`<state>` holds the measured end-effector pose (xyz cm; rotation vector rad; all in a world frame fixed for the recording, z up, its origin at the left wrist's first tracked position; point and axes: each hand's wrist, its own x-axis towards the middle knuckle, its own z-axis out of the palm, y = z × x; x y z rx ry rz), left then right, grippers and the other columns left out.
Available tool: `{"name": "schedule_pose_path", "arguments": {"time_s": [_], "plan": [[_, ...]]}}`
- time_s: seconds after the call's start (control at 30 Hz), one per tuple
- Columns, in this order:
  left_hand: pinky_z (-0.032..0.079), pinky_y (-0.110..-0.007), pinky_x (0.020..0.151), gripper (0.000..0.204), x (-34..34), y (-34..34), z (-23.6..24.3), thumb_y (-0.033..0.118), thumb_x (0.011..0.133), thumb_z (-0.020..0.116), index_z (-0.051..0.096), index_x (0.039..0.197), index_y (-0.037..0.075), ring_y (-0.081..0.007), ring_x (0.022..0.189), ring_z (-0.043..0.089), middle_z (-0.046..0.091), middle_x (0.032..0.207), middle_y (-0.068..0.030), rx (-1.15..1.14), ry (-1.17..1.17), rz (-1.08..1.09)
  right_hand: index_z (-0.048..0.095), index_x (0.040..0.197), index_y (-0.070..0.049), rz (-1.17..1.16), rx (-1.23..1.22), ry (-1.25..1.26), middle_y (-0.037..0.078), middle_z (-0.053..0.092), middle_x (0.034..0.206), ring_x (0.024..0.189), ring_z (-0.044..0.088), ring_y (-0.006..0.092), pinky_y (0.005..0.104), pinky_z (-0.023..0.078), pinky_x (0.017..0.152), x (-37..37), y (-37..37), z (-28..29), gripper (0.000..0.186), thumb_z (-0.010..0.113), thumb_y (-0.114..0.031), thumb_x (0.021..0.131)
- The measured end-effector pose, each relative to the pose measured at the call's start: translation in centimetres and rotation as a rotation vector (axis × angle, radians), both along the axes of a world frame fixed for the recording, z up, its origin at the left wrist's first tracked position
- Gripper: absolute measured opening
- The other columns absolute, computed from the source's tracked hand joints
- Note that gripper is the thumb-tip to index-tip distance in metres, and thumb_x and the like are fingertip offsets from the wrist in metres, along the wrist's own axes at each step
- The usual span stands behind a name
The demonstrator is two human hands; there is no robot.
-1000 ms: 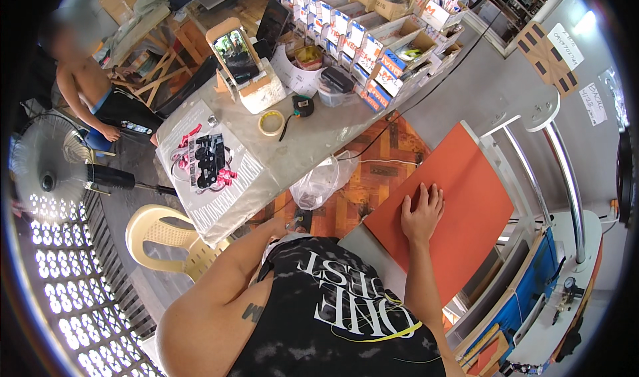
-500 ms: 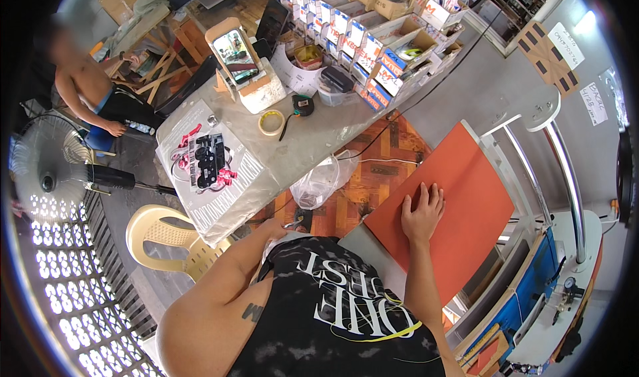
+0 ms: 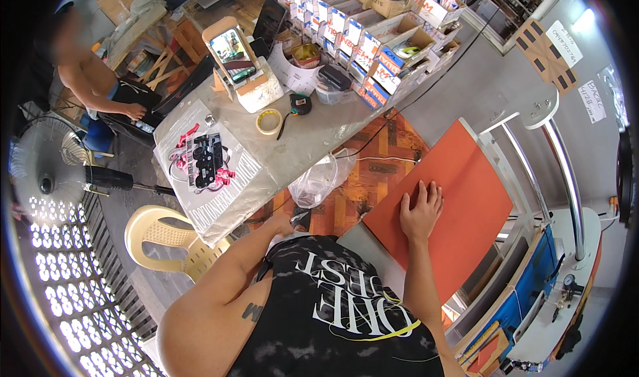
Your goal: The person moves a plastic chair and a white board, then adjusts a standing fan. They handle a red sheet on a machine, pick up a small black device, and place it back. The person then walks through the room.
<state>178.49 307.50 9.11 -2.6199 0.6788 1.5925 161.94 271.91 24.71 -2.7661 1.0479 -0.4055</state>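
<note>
My right hand [image 3: 422, 212] lies flat on an orange-red rectangular pad [image 3: 459, 244], fingers stretched out and a little apart, holding nothing. The pad covers the slanted grey bed of a machine with white brackets and chrome bars. My left hand [image 3: 282, 225] is low beside my hip, near the table's front edge. Its fingers look closed, and a small greyish tip shows beside them, too small to name. A clear plastic bag [image 3: 314, 185] is just beyond that hand, below the table edge.
On the grey table [image 3: 293, 140] are a propped phone [image 3: 233, 50], a tape roll [image 3: 269, 122], a tape measure [image 3: 300, 104], a black part [image 3: 208, 160] and cardboard bins [image 3: 363, 60]. A beige chair [image 3: 150, 237] and fan [image 3: 46, 167] stand left. Another person [image 3: 90, 84] is farther back.
The other person's near arm has come up from hanging low to in front of the body. My right hand stays on the pad, and my left stays by my hip.
</note>
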Motion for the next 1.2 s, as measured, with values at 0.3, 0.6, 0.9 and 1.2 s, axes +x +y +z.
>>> {"name": "schedule_pose_path", "arguments": {"time_s": [0.3,0.6,0.9,1.2], "plan": [[0.052,-0.034,0.052,0.030,2.1,-1.3,2.3,0.036,0.093,0.063,0.065,0.094,0.007,-0.0190,0.064,0.067,0.067,0.076,-0.0093,-0.393,0.393,0.425,0.055,0.136,-0.008,-0.002,-0.012,-0.060,0.021,0.042,0.150,0.144,0.030,0.0399,0.0533,0.018,0.120,0.1,-0.1,0.0,0.054,0.059,-0.038,0.091],[0.042,-0.025,0.052,0.018,11.5,-12.0,14.4,0.021,0.099,0.060,0.064,0.097,0.003,-0.0080,0.060,0.051,0.055,0.072,-0.0002,-0.943,-0.240,0.154,0.056,0.135,-0.008,-0.010,-0.015,-0.063,0.022,0.042,0.150,0.144,0.031,0.0401,0.0536,0.019,0.120,-0.1,-0.1,0.1,0.054,0.060,-0.038,0.090],[0.050,-0.025,0.076,0.021,8.3,-18.7,18.9,0.014,0.100,0.057,0.067,0.112,0.001,-0.0091,0.085,0.059,0.066,0.097,-0.0021,-1.047,0.216,0.288,0.050,0.139,-0.005,0.082,0.279,-0.424,0.021,0.043,0.148,0.142,0.035,0.0367,0.0472,0.027,0.117,1.6,2.5,1.3,0.052,0.064,-0.022,0.092],[0.032,-0.032,0.114,0.059,1.3,-19.1,19.8,0.034,0.108,0.042,0.033,0.151,-0.005,-0.0198,0.135,0.043,0.045,0.148,-0.0129,-1.190,0.303,0.149,0.048,0.130,0.003,0.094,1.409,-0.848,0.015,0.059,0.122,0.112,0.056,0.0178,0.0318,0.045,0.098,5.8,9.3,0.7,0.036,0.059,-0.014,0.100]]}}
